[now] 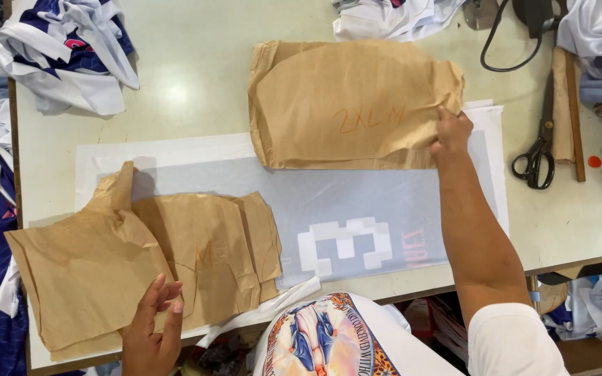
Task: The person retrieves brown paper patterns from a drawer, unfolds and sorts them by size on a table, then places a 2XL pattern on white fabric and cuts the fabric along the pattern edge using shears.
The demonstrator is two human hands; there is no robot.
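Observation:
My right hand (449, 131) presses its fingers on the right end of a large brown paper pattern piece (343, 97) with orange marker writing, lying at the far middle of the table. My left hand (153, 327) rests flat, fingers together, on a stack of crumpled brown paper pattern pieces (127, 257) at the near left edge. Between them lies a pale grey-blue printed fabric panel (357, 209) with a white border and blocky white shapes.
Black scissors (539, 150) and a wooden ruler (571, 111) lie at the right. Piles of white and navy garments (64, 49) sit at the far left, top middle (391, 17) and right. A black cable (503, 42) trails at the far right. Table (189, 90) is pale green.

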